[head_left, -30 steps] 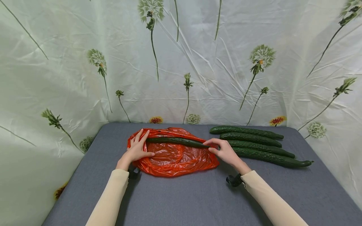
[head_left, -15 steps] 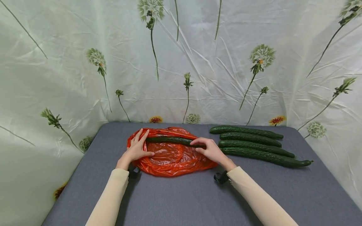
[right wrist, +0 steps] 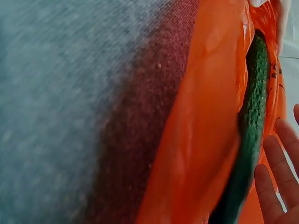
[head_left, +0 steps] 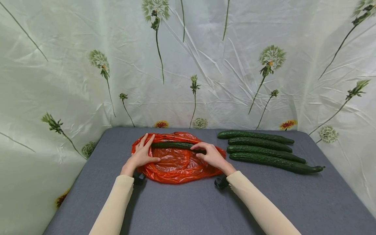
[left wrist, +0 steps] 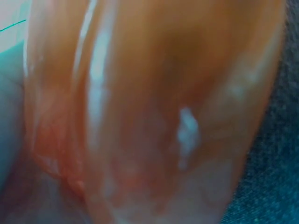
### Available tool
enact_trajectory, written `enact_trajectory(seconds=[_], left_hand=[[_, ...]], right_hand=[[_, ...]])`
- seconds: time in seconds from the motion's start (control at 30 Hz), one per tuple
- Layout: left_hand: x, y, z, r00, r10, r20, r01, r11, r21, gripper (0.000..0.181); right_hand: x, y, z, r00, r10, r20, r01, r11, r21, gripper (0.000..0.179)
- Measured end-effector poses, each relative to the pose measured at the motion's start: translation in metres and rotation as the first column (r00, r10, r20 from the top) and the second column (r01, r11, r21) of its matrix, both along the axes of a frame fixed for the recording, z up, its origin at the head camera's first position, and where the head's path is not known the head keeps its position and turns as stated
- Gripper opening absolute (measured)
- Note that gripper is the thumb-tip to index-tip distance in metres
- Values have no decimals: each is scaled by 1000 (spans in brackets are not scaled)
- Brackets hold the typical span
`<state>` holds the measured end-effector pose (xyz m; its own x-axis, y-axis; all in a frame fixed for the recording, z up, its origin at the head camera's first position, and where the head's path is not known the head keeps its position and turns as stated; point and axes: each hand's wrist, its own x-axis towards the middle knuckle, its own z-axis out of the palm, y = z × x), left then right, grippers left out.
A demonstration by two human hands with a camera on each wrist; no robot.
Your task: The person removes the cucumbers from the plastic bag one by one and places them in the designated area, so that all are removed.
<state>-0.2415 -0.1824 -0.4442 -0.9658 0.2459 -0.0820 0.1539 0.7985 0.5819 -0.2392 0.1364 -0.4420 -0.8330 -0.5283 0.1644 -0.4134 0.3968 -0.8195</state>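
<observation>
A red plastic bag [head_left: 176, 178] lies on the table with its mouth spread. Inside the mouth, along the far rim, lies a dark green cucumber [head_left: 173, 145]; its left part goes under the bag film near my left hand. My left hand [head_left: 141, 156] rests on the bag's left end, fingers straight and spread, thumb stretched toward the mouth. My right hand [head_left: 212, 156] holds the cucumber's right end between thumb and fingers. In the right wrist view, its fingers [right wrist: 275, 163] run beside the cucumber, thumb out of sight. Blurred bag film fills most of the left wrist view.
Several more cucumbers [head_left: 261, 148] lie side by side at the back right of the grey table [head_left: 182, 209], just beyond my right hand. A pale curtain [head_left: 223, 65] printed with flowers hangs behind and at the sides.
My right hand has moved left with the cucumber, whose right end now lies farther in over the bag. My left hand has kept its place on the bag.
</observation>
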Motion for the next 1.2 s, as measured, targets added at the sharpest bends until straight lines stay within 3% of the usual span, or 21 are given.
enact_trajectory(seconds=[1.2], left_hand=[[0, 1, -1, 1000, -3, -4, 3, 1000, 1, 103]], right_hand=[[-23, -31, -4, 989, -143, -25, 145, 985, 96, 29]])
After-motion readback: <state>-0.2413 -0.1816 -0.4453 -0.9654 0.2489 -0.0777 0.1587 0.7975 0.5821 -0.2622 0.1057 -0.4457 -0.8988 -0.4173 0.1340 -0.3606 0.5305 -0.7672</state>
